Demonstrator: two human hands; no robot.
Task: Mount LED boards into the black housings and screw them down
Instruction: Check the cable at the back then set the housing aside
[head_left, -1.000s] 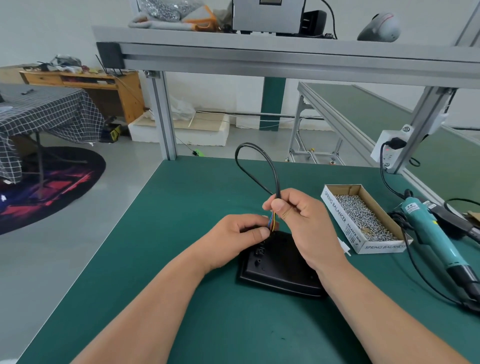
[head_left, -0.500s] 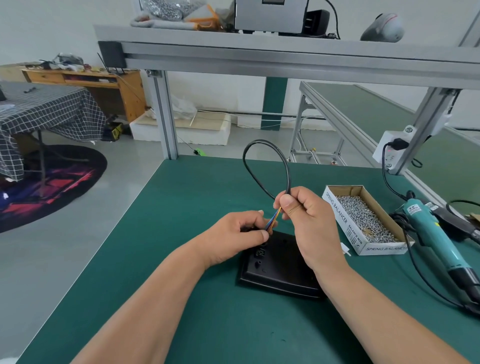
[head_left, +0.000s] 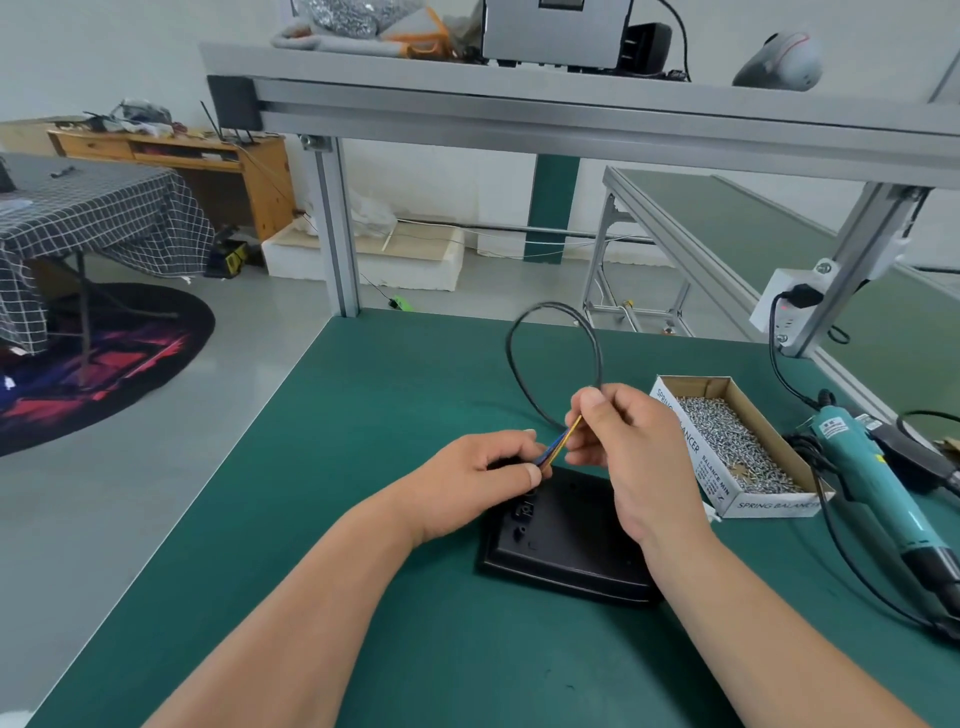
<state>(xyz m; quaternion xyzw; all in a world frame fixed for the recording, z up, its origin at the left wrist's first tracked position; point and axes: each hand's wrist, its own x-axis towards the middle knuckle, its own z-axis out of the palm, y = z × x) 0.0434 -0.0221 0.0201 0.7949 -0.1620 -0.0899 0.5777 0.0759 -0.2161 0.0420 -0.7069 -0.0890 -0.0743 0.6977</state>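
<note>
A black housing (head_left: 566, 545) lies flat on the green bench mat (head_left: 363, 467), with small sockets showing near its left end. My left hand (head_left: 483, 478) rests at the housing's far left corner and pinches the lower end of a bundle of coloured wires (head_left: 558, 447). My right hand (head_left: 631, 457) pinches the same bundle higher up, where it joins a black cable (head_left: 550, 332) that loops up and back over the bench. No LED board is visible.
An open cardboard box of silver screws (head_left: 737, 447) stands right of the housing. A teal electric screwdriver (head_left: 878, 499) with its cord lies at the far right. An aluminium frame post (head_left: 337, 228) and shelf rise behind; a power socket (head_left: 784, 306) hangs on the right post.
My right hand has pulled up and to the right, stretching the coloured wires out from my left hand. The cable loop has swung right with it.
</note>
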